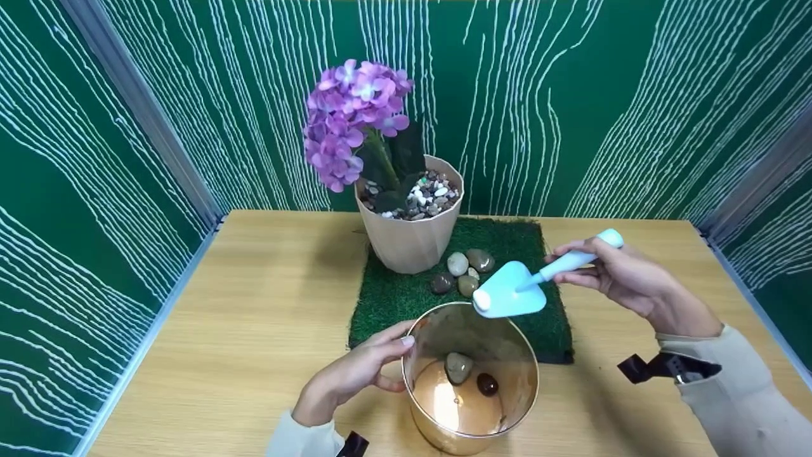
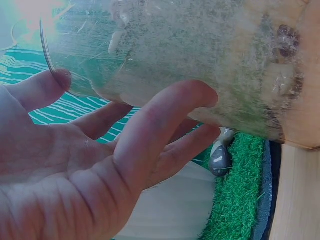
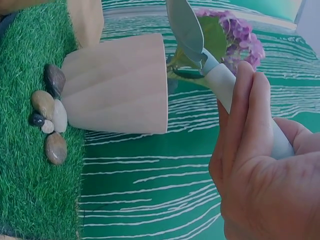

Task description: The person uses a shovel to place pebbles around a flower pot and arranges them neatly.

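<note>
My right hand (image 1: 641, 289) grips the handle of a light blue garden trowel (image 1: 510, 291), also seen in the right wrist view. At the tip of its blade lies a small white stone (image 1: 482, 299), above the far rim of a see-through amber container (image 1: 536, 381). Inside the container, a grey-brown stone (image 1: 458, 368) and a dark red-brown stone (image 1: 488, 384) lie at the bottom. My left hand (image 1: 361, 368) holds the container by its left side, thumb at the rim. In the left wrist view its curved fingers (image 2: 175, 100) lie along the clear wall.
Behind the container, a green turf mat (image 1: 507, 238) bears several smooth stones (image 1: 468, 285) and a beige pot (image 1: 409, 244) of gravel with a purple flower (image 1: 355, 120). The wooden table (image 1: 254, 304) meets green, white-lined panels (image 1: 609, 95) at its back and sides.
</note>
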Demonstrator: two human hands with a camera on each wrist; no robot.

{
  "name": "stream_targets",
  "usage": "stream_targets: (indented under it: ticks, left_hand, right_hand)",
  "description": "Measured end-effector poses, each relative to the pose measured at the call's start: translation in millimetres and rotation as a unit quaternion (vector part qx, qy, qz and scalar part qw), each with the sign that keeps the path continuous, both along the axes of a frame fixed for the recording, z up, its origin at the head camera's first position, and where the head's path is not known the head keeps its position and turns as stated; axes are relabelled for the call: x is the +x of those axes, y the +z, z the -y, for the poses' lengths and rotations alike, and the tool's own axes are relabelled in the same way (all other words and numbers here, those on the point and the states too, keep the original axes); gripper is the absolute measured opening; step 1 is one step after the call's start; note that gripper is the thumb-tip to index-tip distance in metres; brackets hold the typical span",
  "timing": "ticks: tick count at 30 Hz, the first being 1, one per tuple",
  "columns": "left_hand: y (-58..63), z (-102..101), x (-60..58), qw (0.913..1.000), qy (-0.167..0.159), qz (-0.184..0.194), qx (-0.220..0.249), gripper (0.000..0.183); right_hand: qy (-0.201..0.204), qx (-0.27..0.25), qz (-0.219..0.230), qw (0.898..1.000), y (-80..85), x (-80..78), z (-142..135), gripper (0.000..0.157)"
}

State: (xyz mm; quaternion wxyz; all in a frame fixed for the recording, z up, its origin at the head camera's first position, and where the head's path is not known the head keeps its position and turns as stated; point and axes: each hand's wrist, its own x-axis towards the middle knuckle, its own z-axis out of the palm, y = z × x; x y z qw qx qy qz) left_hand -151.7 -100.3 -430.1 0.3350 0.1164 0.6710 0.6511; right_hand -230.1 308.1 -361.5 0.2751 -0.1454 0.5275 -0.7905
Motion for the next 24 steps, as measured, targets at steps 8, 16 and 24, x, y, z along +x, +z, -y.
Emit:
stream_targets:
  ticks: [8, 16, 24]
  left_hand:
    - [0.2, 0, -0.4, 1.0, -0.002, 0.001, 0.003, 0.057]
    - [-0.1, 0, -0.2, 1.0, -0.002, 0.0, 0.004, 0.058]
    - [-0.8, 0, -0.8, 1.0, -0.005, -0.001, 0.006, 0.057]
  right_hand:
    - [-0.054, -0.007, 0.028, 0.998, -2.7, -9.1, -10, 0.046]
    - [-0.109, -0.008, 0.075, 0.991, -13.7, -19.0, -20, 0.042]
    - [-0.158, 0.006, 0.102, 0.982, -30.3, -28.9, -30, 0.037]
